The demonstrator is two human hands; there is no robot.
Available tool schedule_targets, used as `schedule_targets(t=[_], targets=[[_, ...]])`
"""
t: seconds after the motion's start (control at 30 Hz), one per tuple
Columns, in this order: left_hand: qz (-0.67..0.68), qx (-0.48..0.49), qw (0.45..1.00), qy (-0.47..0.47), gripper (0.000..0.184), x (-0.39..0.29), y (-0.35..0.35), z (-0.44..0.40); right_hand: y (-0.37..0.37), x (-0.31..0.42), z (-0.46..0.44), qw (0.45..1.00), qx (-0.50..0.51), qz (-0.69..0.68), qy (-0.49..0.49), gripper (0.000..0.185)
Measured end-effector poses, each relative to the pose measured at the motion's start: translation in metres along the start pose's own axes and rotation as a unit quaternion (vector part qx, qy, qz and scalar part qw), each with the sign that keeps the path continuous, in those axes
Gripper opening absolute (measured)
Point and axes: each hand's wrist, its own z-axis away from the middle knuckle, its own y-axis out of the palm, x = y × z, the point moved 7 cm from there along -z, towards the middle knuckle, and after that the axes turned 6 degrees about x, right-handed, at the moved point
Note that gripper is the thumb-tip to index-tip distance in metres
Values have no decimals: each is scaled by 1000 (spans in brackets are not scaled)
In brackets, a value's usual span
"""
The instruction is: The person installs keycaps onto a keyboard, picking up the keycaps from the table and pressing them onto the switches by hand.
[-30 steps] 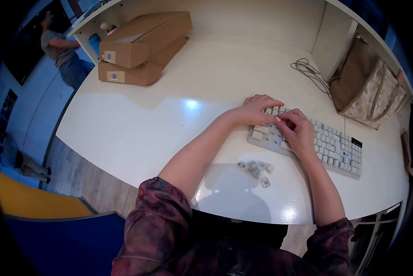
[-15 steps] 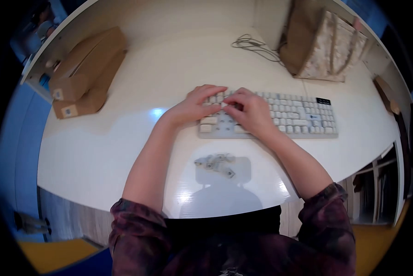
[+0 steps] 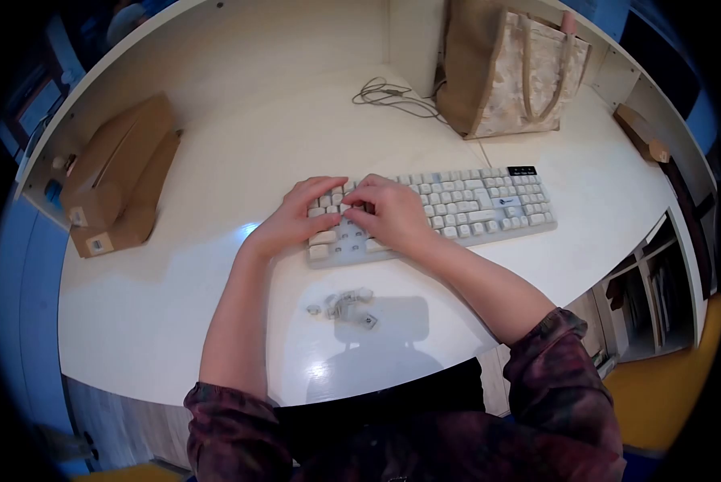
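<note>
Currently, in the head view, a long off-white plastic keyboard [image 3: 477, 215] lies mid-worktop [image 3: 168, 321]. The left hand [image 3: 295, 210] rests at its left end, thumb spread from the fingers. Beside it, the right hand [image 3: 397, 213] bends thumb and forefinger together over the keys; whether they grip a keycap I cannot tell. Loose pale square keycaps [image 3: 368, 321] sit nearer; a brown-and-cream patterned bag [image 3: 529, 76] stands far right.

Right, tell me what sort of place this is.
Probably an office or similar workspace, judging by the large white desk, the raised panel along its back and the computer keyboard on top.
</note>
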Motion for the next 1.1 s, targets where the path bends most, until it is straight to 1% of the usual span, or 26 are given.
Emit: schedule_targets(t=[0.1, 0.3, 0.37, 0.4, 0.5, 0.6, 0.8, 0.9, 1.0, 1.1], targets=[[-35, -1, 999, 0, 59, -2, 0, 2, 2, -2, -1, 1000, 6, 1, 11, 15], [24, -27, 999, -29, 53, 3, -1, 1, 1, 0, -3, 1000, 11, 1, 18, 13], [-17, -43, 998, -48, 51, 4, 2, -2, 1, 2, -3, 999, 20, 9, 29, 12], [-39, -50, 997, -55, 51, 4, 2, -4, 1, 3, -3, 1000, 9, 13, 14, 11], [-46, -49, 996, -59, 50, 5, 1, -4, 1, 3, -3, 999, 19, 15, 28, 11], [-66, -58, 994, -69, 51, 5, 1, -4, -1, 5, -3, 1000, 6, 19, 20, 12], [-63, -57, 995, -55, 50, 6, 0, -4, 1, 2, -4, 1000, 11, -4, 23, 13], [-16, -59, 993, -101, 49, 10, -1, -6, 1, 1, -2, 999, 15, -14, 37, 12], [-6, -52, 996, -76, 47, 12, -1, -7, 2, 1, -4, 999, 25, -12, 38, 12], [-52, -47, 996, -55, 48, 12, 1, -9, 1, 2, -4, 999, 32, 4, 32, 13]])
